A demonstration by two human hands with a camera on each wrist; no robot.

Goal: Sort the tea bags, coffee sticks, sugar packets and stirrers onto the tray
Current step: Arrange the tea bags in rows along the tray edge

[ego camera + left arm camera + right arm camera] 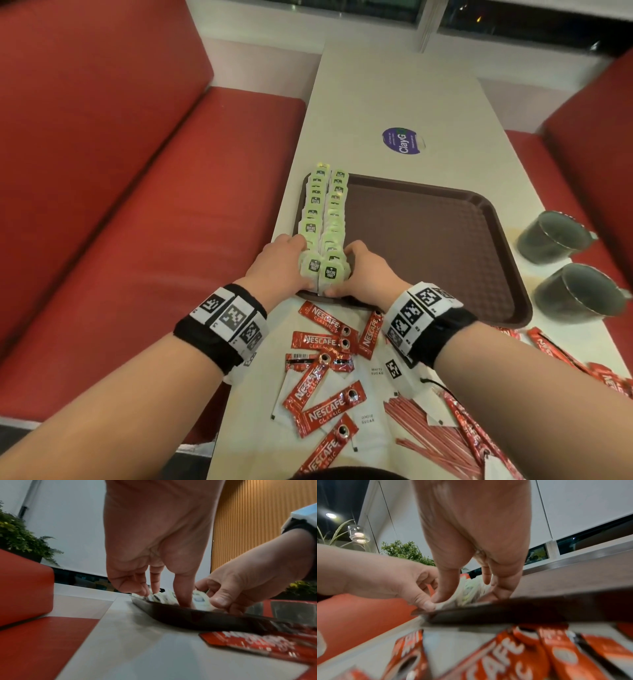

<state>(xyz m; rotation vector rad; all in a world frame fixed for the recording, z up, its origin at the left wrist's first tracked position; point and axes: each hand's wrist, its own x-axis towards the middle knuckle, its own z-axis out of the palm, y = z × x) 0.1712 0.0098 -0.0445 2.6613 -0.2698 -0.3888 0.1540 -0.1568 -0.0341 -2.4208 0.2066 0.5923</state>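
Green tea bags [325, 212] stand in two rows along the left side of the brown tray [428, 246]. My left hand [291, 263] and right hand [356, 270] hold the near end of the rows from either side, thumbs at the front. In the left wrist view the left hand [164, 592] has its fingertips on the tea bags [199, 599]. In the right wrist view the right hand [471, 592] has its thumb and fingers on either side of the tea bags [469, 586]. Red coffee sticks [322, 342], white sugar packets [373, 373] and striped stirrers [428, 435] lie on the table near me.
Two dark cups [551, 236] [582, 294] stand at the table's right edge beside the tray. A purple sticker [402, 140] marks the table beyond the tray. Red bench seats [137, 205] flank the table. The right part of the tray is bare.
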